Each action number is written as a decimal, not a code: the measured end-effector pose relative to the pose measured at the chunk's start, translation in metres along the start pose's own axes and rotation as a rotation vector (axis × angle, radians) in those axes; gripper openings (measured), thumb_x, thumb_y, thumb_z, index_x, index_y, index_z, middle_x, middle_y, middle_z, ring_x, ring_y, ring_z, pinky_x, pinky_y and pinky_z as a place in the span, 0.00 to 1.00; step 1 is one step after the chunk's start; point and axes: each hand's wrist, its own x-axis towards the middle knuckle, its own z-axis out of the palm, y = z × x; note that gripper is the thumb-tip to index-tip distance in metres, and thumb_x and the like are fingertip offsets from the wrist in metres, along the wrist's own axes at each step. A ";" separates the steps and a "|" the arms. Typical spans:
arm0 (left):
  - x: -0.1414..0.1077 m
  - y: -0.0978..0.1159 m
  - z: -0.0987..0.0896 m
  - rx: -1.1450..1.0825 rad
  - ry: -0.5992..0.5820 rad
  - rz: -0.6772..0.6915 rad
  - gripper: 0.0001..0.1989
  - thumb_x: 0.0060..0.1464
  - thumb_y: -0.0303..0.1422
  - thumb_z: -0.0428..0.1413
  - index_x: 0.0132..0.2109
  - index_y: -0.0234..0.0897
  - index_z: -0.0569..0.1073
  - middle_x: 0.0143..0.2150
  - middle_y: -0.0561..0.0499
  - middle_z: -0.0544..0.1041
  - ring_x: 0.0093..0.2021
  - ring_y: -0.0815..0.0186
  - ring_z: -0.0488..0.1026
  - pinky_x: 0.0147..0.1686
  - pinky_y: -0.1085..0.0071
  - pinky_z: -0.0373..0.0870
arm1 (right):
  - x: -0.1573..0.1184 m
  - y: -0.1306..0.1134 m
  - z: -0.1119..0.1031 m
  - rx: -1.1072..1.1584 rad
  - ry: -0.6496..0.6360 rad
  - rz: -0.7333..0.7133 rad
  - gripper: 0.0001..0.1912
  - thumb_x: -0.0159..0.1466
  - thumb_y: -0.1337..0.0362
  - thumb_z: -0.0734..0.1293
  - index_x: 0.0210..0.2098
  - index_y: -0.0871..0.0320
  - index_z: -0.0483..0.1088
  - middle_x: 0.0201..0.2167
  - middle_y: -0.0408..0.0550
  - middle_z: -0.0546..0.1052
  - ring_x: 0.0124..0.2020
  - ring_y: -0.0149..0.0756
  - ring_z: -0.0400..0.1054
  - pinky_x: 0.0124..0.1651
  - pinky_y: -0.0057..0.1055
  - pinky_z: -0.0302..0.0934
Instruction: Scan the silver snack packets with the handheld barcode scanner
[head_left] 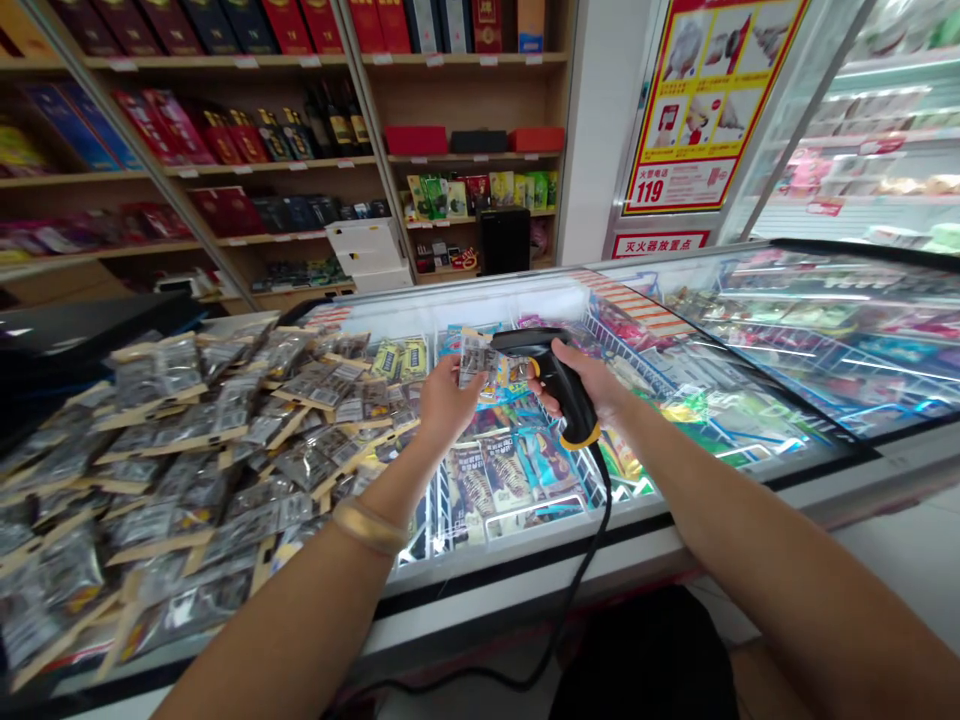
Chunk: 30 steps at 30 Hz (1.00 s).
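My left hand (448, 398) grips a small clear plastic packet (478, 362) with printing on it, raised above the glass-topped freezer (517, 525). In my right hand (581, 378) is a black and yellow barcode scanner (568, 395), its head tilted left and close to the packet. A black cable (592, 560) runs down from the scanner's handle and off toward the lower left. To the left of my left forearm lies a big heap of similar packets (187, 450), each with a tan strip along one edge. What is printed on the held packet is too small to read.
Inside the freezer, wire baskets (442, 500) hold colourful packaged goods (495, 475). Wooden shelves (285, 165) with boxes and bottles stand behind it. A red and yellow poster (705, 110) hangs on the back wall, and a lit display cooler (877, 140) is at right.
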 end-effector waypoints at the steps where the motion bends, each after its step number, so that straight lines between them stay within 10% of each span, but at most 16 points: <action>1: -0.001 0.002 -0.001 0.050 0.005 0.016 0.18 0.50 0.38 0.59 0.48 0.36 0.73 0.37 0.47 0.81 0.37 0.58 0.77 0.40 0.64 0.71 | 0.000 0.001 0.000 -0.011 -0.003 0.002 0.24 0.64 0.43 0.64 0.34 0.60 0.70 0.22 0.44 0.71 0.16 0.27 0.62 0.17 0.25 0.59; 25: -0.007 0.020 -0.003 0.244 -0.080 0.044 0.18 0.56 0.34 0.56 0.53 0.34 0.71 0.44 0.44 0.79 0.43 0.57 0.76 0.45 0.64 0.70 | -0.004 -0.002 0.006 0.046 0.005 -0.054 0.25 0.63 0.41 0.62 0.35 0.59 0.68 0.24 0.45 0.70 0.17 0.27 0.57 0.18 0.25 0.56; 30: 0.007 0.030 -0.033 0.185 0.028 0.083 0.27 0.58 0.32 0.55 0.63 0.34 0.63 0.55 0.42 0.77 0.52 0.58 0.74 0.54 0.63 0.68 | -0.001 -0.003 0.024 0.072 0.031 -0.096 0.25 0.64 0.41 0.61 0.35 0.59 0.68 0.25 0.46 0.71 0.17 0.27 0.57 0.18 0.25 0.55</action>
